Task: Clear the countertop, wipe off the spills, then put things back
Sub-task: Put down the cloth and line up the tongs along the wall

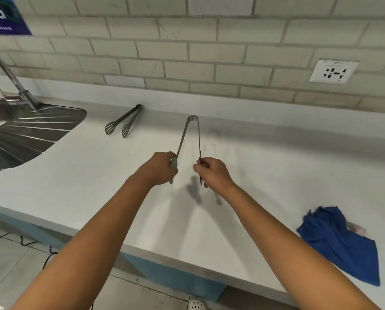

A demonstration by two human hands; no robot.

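Head view: both arms extended over the countertop (265, 153). Left hand (159, 168) and right hand (211, 172) each grip one leg of steel tongs (190, 135), held spread, hinge pointing toward the wall. Second tongs (124, 121) lie near the sink (30, 128); blue cloth (341, 242) at right edge.

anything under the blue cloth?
A pale, pinkish-white bit shows at the right edge of the blue cloth, partly covered by a fold; too blurred to identify. Otherwise the cloth lies on the countertop, and the folds hide whatever else is beneath.
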